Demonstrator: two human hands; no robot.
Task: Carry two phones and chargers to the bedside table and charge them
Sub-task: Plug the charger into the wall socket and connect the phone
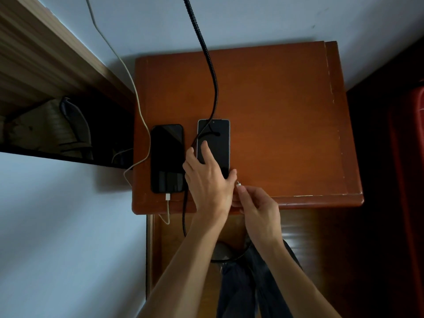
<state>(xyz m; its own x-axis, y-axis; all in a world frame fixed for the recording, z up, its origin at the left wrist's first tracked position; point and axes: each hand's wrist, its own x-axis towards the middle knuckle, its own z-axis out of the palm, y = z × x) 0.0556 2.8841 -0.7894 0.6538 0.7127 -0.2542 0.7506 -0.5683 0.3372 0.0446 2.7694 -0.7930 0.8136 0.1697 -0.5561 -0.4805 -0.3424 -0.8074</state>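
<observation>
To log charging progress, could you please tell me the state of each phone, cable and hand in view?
Left phone: flat, screen dark, white cable plugged in.
Right phone: flat, screen dark, nothing plugged in.
Black braided cable: draped across the right phone's top.
Plug: uninserted, just short of the right phone's near edge.
Left hand: rests on the right phone.
Right hand: pinches the plug.

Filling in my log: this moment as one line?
left phone: plugged | left hand: rests on right phone | right hand: pinches plug by its near end | plug: not in
</observation>
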